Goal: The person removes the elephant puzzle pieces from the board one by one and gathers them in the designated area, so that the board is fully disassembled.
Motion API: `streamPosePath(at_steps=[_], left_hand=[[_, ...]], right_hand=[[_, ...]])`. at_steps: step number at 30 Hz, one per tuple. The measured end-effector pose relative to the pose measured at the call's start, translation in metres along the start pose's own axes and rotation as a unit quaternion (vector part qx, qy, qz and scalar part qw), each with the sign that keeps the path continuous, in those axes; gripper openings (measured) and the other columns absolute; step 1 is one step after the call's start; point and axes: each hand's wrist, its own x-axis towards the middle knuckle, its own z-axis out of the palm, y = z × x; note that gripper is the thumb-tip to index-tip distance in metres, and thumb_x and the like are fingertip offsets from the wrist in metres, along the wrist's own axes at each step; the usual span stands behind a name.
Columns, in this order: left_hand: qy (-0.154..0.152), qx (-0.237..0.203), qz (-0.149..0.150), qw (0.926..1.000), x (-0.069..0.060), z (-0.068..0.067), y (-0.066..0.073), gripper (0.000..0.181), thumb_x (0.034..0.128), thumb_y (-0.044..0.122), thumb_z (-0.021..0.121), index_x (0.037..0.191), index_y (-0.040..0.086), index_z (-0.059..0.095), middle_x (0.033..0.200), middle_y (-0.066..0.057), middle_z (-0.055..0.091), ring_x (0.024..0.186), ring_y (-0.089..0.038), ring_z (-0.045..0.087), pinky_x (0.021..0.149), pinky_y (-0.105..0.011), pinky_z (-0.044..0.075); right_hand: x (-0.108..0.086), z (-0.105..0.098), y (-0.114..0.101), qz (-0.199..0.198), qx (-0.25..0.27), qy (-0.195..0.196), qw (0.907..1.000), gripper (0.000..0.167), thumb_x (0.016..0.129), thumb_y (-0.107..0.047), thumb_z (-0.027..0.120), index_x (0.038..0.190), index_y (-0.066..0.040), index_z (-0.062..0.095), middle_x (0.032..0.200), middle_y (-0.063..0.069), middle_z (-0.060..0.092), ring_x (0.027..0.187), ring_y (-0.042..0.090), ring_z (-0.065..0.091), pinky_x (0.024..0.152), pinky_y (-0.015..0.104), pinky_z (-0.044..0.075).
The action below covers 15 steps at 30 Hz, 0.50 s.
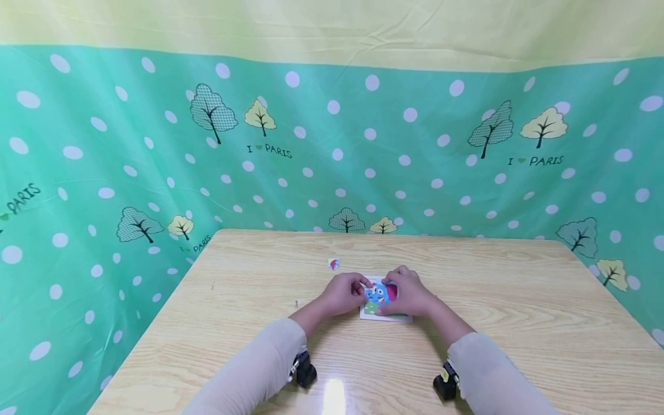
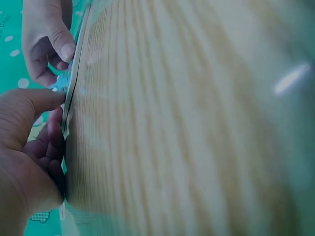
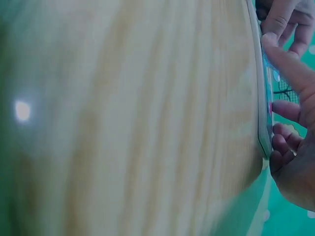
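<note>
A small jigsaw puzzle (image 1: 371, 316) with a white border and a blue cartoon animal lies flat on the table. My left hand (image 1: 344, 295) is at its left side, thumb and fingertips brought together at a blue puzzle piece (image 2: 61, 81) by the edge. Over the right part of the picture arches my right hand (image 1: 411, 293), thumb near the lower edge and fingers near the upper, touching the surface. In the right wrist view the thumb is fairly straight along the puzzle (image 3: 263, 88). The hands cover parts of the picture.
A loose, colourful puzzle piece (image 1: 334, 263) lies on the wooden table (image 1: 249, 271) beyond the left hand. A tiny dark object (image 1: 296, 303) sits left of the left wrist. Behind the table hangs a green dotted curtain (image 1: 311, 138).
</note>
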Motion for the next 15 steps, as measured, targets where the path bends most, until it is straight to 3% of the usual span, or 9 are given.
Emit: streamPosePath(at_steps=[15], left_hand=[[0.000,-0.034,-0.070,0.9970,0.0032,-0.0025,-0.0016,0.024,0.0848,-0.001,0.083,0.108,0.001,0.078,0.082,0.002,0.065,0.075,-0.009,0.056,0.064,-0.018,0.047]], right_hand=[[-0.0002,0.0037,0.0000,0.009,-0.001,0.010,0.9999,0.070,0.073,-0.036,0.096,0.127,-0.004,0.066,0.129,0.014,0.050,0.119,0.035,0.043,0.101,0.052,0.044]])
